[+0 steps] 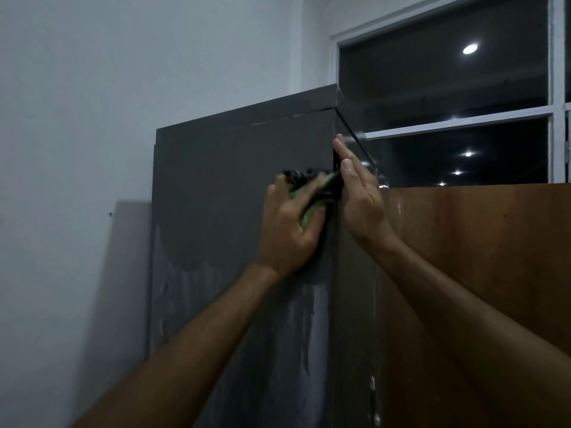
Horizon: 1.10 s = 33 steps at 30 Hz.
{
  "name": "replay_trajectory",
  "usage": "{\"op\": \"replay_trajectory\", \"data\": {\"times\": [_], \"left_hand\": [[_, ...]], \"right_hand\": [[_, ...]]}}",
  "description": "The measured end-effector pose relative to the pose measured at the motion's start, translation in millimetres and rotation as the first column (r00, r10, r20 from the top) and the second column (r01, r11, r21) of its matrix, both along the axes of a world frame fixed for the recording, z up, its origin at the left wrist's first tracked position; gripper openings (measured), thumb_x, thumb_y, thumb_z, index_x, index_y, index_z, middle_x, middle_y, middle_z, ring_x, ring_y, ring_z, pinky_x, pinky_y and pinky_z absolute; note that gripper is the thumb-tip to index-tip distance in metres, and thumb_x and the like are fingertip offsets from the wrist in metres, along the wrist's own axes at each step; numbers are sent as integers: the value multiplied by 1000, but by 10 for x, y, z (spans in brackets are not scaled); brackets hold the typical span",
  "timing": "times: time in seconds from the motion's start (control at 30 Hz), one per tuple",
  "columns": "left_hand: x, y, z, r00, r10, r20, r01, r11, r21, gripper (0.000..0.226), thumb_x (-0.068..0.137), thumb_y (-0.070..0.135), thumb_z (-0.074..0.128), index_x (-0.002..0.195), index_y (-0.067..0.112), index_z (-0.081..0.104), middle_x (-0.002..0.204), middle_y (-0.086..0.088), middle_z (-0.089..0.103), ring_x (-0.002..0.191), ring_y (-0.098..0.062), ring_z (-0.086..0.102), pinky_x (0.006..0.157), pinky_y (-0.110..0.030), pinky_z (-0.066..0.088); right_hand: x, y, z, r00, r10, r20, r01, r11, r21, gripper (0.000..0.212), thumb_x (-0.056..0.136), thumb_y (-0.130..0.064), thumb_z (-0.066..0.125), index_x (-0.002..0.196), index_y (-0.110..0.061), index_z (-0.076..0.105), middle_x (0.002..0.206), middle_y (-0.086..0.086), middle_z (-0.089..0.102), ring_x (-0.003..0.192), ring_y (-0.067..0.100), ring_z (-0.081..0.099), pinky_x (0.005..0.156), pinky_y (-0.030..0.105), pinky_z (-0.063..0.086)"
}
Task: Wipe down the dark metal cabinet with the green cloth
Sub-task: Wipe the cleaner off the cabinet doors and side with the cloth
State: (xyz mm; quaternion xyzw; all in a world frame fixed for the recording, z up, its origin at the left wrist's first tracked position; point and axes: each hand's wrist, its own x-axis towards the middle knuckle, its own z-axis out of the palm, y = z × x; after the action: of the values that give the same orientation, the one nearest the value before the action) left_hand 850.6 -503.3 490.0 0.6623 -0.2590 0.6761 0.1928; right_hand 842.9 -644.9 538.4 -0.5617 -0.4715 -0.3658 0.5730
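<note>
Clearly mid-wipe, seen from the head view, the only one given. Left hand (289,230) just below centre, fingers curled round the bunched green cloth (309,208) and pressing it flat against the side panel of the dark metal cabinet (222,186), right up against the panel's vertical corner edge. Green showing only in slivers between fingers and thumb, with a dark part of the cloth bulging out toward 1 o'clock from the knuckles. Right hand (358,186) immediately at 3 o'clock of the cloth, around the corner on the cabinet's narrower face, fingers straight and held together, pointing toward 12 o'clock, laid along the edge as if bracing; holding nothing.

Judging progress from the panel itself: upper part, from the top down to about wrist level, looking evenly dark and matte, with a curved boundary sweeping down toward 7 o'clock. Below that boundary, pale streaks and smears running toward 6 o'clock, so probably dust or residue not yet cleared. Likely less than half of this face done, then; lower half left, and the narrow face under the right hand impossible to judge in this dim light.

Beyond, at 3 o'clock, a brown wooden cabinet (475,257) beside the metal one; at 1 o'clock, a window (445,75) with reflected ceiling lights.
</note>
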Motion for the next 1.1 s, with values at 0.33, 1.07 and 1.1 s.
{"op": "replay_trajectory", "data": {"times": [0.33, 1.07, 1.1], "left_hand": [[86, 415, 120, 997, 56, -46, -63, 979, -192, 47, 101, 26, 56, 146, 13, 59, 139, -24, 50, 126, -40, 50, 110, -49, 43], [146, 511, -172, 984, 64, -168, -124, 917, -379, 54, 103, 33, 52, 152, 12, 50, 143, -23, 43, 132, -36, 46, 113, -33, 36], [105, 415, -397, 986, 75, -146, -112, 957, -267, 53, 105, 34, 51, 155, 16, 47, 145, -18, 41, 132, -32, 45, 113, -31, 35]], "right_hand": [[-18, -69, -23, 1000, -5, -7, 4, 997, -80, 46, 111, -20, 32, 154, -6, 36, 165, 1, 29, 151, 3, 24, 127, 34, 20], [149, 437, -306, 868, -474, 147, 468, 881, 70, 62, 107, -16, 37, 161, -9, 7, 171, 5, 2, 157, 16, -2, 127, 46, 9], [159, 441, -325, 848, -503, 166, 499, 864, 71, 61, 107, -16, 36, 161, -7, 8, 170, 6, 2, 157, 18, -2, 127, 46, 11]]}}
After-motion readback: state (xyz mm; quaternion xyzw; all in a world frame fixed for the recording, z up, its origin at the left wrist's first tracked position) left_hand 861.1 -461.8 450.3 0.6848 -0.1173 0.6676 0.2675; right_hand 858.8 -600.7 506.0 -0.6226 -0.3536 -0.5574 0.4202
